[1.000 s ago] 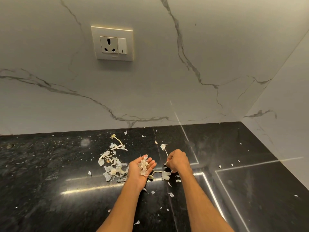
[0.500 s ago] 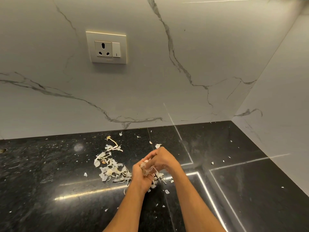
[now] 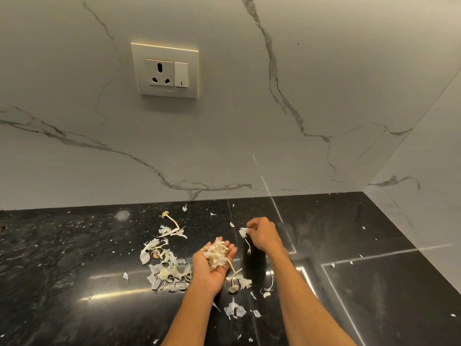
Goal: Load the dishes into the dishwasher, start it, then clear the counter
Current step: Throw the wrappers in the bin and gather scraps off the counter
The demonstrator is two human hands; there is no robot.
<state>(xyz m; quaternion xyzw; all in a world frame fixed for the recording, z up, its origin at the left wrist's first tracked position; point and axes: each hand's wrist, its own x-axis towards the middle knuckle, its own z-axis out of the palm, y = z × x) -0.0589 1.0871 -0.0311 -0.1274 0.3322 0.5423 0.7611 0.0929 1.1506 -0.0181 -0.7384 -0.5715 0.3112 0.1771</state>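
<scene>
Two hands over the counter: left hand cups peels, right hand fingers pinch one scrap.

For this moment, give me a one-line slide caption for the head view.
Left hand cups gathered garlic peels while the right hand pinches another scrap off the black counter.

From my feed I see two bare forearms coming in from the bottom edge, no sleeves on either as far as the frame reaches. My left grip and right grip are ungloved hands; I see no rings, watch or bands at the wrists. Fingernails look short and plain.
</scene>
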